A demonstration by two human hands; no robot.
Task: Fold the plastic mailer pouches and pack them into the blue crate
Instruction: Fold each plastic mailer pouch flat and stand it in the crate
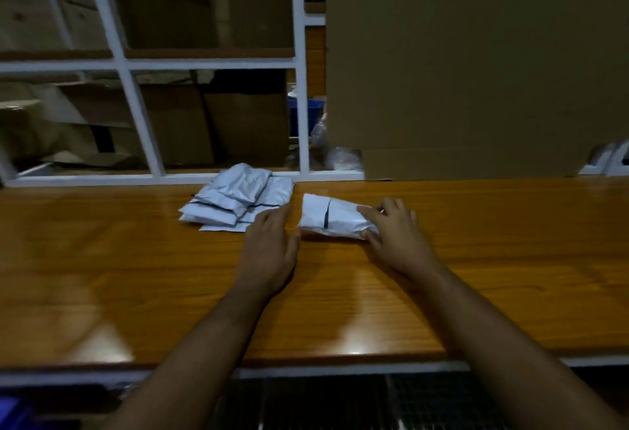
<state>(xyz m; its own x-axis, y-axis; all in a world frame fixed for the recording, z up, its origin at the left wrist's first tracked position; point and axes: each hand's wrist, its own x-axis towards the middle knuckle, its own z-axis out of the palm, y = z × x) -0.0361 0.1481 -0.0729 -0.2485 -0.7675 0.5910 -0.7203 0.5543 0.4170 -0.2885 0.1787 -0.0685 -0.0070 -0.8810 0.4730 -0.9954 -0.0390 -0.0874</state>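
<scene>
Looking down through the head camera, you have one view only, and much of it is dim and smeared, most of all toward 8 o'clock. Your right hand (391, 229) pinches the right end of a folded white pouch (330, 217) lying on the wooden table (136, 259); fingers sit on top and the thumb tucks under its near edge, so that end of the pouch is covered. Your left hand (272, 242) lies with fingers straight and relaxed, its thumb tip touching the pouch's near left corner, holding nothing. The pouch sits just past the centre of the table, toward 12 o'clock from your wrists. Its long axis runs roughly 9 to 3 o'clock, the right end dipping a little toward you, and a dark strip crosses it near the middle.

At 10 o'clock from that pouch, just beside your left fingertips, a loose stack of white pouches (235, 201) lies fanned, long axes running about 7 to 1 o'clock; how many there are you cannot tell, since they overlap. Behind, a white frame (211, 63) fronts shelves of brown boxes, hard to read in the dark. A large cardboard sheet (476, 62) stands at 1 o'clock, cut off by the top and right edges. Something blue (306, 113) shows through the gap beside it, mostly hidden, and another blue corner (13, 412) is cut off at 7 o'clock.
</scene>
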